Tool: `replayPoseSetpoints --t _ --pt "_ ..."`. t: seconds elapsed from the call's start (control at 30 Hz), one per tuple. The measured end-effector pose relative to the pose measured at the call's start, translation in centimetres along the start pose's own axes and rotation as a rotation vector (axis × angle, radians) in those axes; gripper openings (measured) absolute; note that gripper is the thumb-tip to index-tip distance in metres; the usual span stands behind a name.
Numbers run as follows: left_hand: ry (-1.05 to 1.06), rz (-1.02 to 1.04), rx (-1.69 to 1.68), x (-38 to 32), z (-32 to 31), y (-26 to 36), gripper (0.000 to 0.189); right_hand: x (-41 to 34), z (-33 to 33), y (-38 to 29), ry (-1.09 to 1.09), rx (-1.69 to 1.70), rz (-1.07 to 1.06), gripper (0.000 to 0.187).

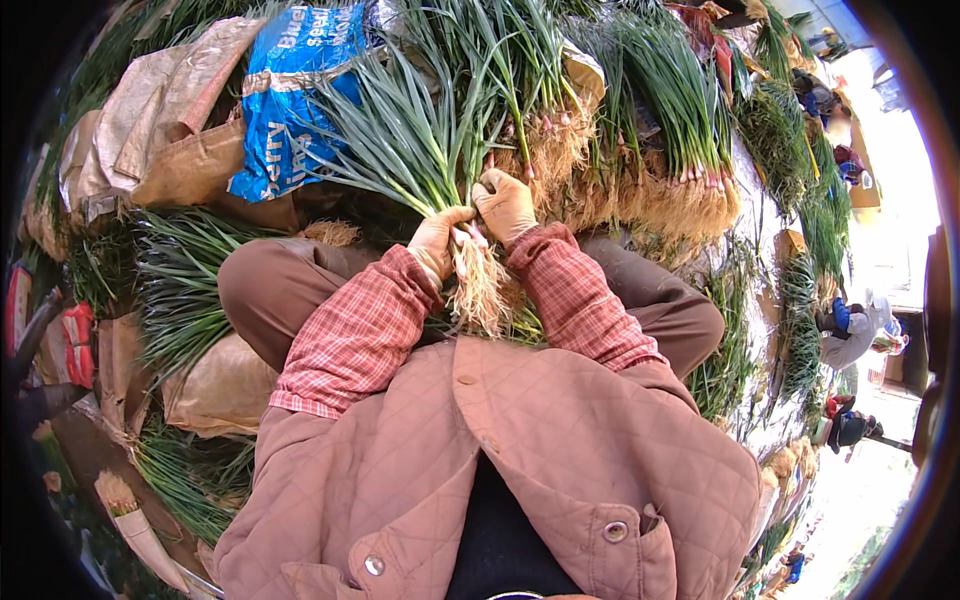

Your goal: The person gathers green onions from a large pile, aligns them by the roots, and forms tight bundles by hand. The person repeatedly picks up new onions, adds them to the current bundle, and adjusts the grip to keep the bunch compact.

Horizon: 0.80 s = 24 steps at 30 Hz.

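My left hand [435,238], in a pale glove, grips a bunch of green garlic-like plants [401,135] low on the stems. Their long flat leaves fan away from me, while the pinkish bases and tan roots [480,285] hang towards my lap. Close beside it, my right hand [506,206], also gloved, has its thumb and fingers closed at the bunch's right edge. A stalk seems pinched there, though the fingers hide most of it. Just beyond my right hand lies a pile of similar plants with bushy roots [555,150].
A blue printed plastic sack [281,112] and folded woven sacks [169,112] lie at the upper left. More rooted plants [690,191] are stacked to the right. Leafy bunches [184,285] rest beside my left knee [259,277]. Several people, one in grey [855,334], are at the far right.
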<state>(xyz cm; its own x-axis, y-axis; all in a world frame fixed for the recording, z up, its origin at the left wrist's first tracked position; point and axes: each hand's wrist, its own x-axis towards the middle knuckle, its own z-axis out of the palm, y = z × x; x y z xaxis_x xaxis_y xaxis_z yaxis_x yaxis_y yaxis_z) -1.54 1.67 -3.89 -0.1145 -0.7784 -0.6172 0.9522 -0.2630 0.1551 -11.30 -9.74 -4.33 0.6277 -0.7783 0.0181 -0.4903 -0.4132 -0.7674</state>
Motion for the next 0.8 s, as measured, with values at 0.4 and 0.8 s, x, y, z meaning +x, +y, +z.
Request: replayPoseSetpoints --t 0.4,0.8 --pt "-0.084 -0.036 -0.04 -2.6 0.3 1.7 0.02 1.5 -4.1 4.5 -0.376 -0.665 0.316 0.032" --pt "-0.7 0.273 0.028 -24.0 6.1 15.9 0.04 0.9 -2.8 4.0 -0.355 -0.486 0.223 0.038"
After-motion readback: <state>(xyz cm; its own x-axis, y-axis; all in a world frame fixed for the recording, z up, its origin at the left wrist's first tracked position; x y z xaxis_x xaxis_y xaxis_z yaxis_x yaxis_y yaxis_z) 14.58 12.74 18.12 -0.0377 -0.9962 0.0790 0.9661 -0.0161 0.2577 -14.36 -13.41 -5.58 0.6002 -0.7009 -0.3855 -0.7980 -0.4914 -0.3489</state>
